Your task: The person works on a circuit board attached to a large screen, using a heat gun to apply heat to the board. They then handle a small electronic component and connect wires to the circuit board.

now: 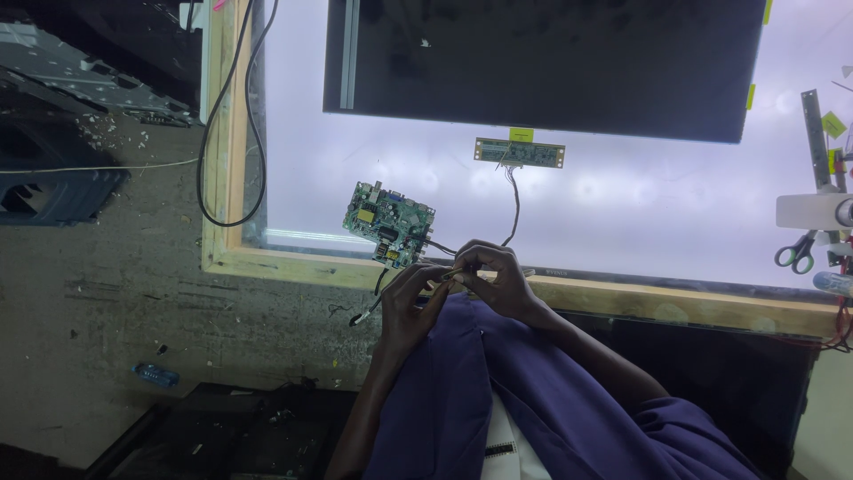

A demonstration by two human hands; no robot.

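Note:
My left hand (407, 304) and my right hand (498, 277) meet in front of my chest, above the wooden edge of a lit panel (622, 213). Both pinch a thin wire or connector (451, 275) between the fingertips. A dark cable runs from the hands up to a narrow strip board (519, 152) under a dark screen panel (542, 62). A green circuit board (387, 222) lies on the lit panel just left of my left hand. Purple sleeves cover my arms.
A wooden frame (675, 302) borders the lit panel. A black cable (222, 124) loops over its left side. Scissors (797, 252), a metal ruler (815, 138) and small tools lie at the right edge. Dusty floor with a blue crate (53, 191) is at left.

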